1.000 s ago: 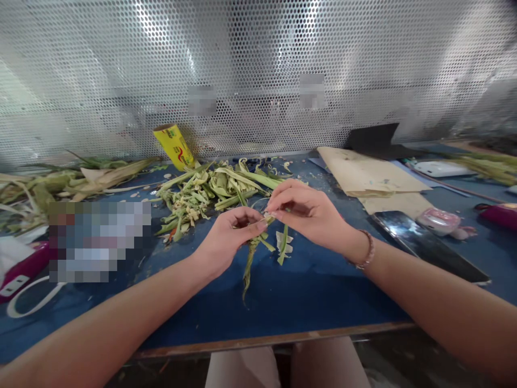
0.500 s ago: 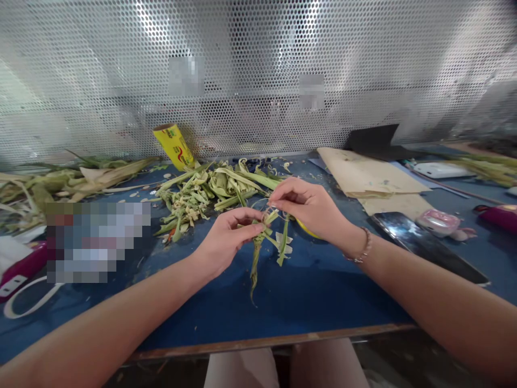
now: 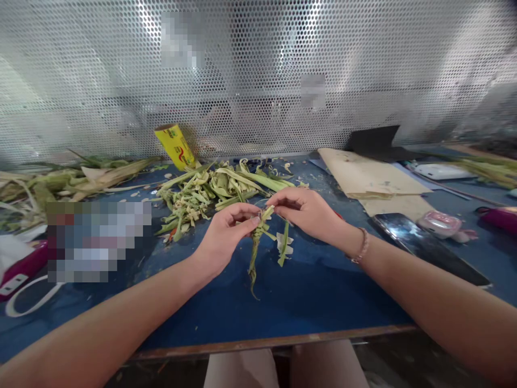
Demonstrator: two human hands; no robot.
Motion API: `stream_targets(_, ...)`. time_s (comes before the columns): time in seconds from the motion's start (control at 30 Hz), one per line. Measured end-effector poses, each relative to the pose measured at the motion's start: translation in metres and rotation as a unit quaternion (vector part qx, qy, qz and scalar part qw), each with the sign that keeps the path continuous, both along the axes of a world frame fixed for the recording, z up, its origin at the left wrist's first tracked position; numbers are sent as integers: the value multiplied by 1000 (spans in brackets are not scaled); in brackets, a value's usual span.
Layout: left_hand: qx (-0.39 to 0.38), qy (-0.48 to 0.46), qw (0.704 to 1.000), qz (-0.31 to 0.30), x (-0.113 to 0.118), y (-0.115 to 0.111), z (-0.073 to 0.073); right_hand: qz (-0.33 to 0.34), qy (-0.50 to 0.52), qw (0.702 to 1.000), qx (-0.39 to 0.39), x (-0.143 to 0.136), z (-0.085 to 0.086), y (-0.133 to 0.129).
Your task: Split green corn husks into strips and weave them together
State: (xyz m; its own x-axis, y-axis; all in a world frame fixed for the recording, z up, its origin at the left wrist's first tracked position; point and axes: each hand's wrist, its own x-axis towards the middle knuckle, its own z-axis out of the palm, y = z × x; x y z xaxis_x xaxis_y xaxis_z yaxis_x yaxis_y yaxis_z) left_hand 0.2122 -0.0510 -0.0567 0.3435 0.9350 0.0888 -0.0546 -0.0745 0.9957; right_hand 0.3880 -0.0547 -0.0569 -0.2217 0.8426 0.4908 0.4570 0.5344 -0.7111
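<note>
A small woven piece of green plant strips (image 3: 255, 245) hangs over the blue table, its thin tail curling down. My left hand (image 3: 226, 234) pinches its upper part between thumb and fingers. Close on the right, my right hand (image 3: 302, 210) has thumb and fingertips pressed together at the top of the piece; what exactly they pinch is too small to tell. Under the right hand lies a short green strip (image 3: 284, 245) with pale scraps beside it. Behind both hands spreads a heap of green leaf strips and buds (image 3: 226, 183).
A yellow tube (image 3: 175, 146) leans at the back by the perforated metal panel (image 3: 258, 70). Dry leaves (image 3: 92, 180) lie left. On the right are brown paper (image 3: 371, 172), a dark phone (image 3: 428, 248) and a pink case (image 3: 442, 222). The table's front edge (image 3: 278, 340) is near my legs.
My right hand has lowered slightly and closed in on my left hand. The yellow thing beneath the right hand no longer shows, and a bit of red is visible there.
</note>
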Motion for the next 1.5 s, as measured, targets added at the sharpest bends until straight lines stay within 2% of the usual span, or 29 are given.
stream_targets(0.13,40,25,999,10,-1,1,-3,20,-10,1000,-13,1,1,-2)
stream_targets(0.23,62,44,997,20,-1,3,-5,-23,-64,993,96,0,2,-6)
stream_targets(0.33,82,66,994,26,-1,3,-5,-49,-118,969,212,-2,3,-11)
stream_targets(0.53,105,78,991,34,0,2,-3,-57,-163,941,291,-8,2,-16)
stream_targets(0.93,49,21,999,10,0,3,-8,-39,-201,932,298,-10,1,-18)
stream_targets(1.07,19,-8,1000,-8,0,3,-6,-29,-187,939,287,-9,-1,-16)
stream_targets(1.3,-30,-27,999,5,2,0,-1,-9,-208,941,268,-10,-3,-17)
stream_targets(1.5,18,7,1000,19,1,-2,-1,21,-224,947,228,-8,2,-18)
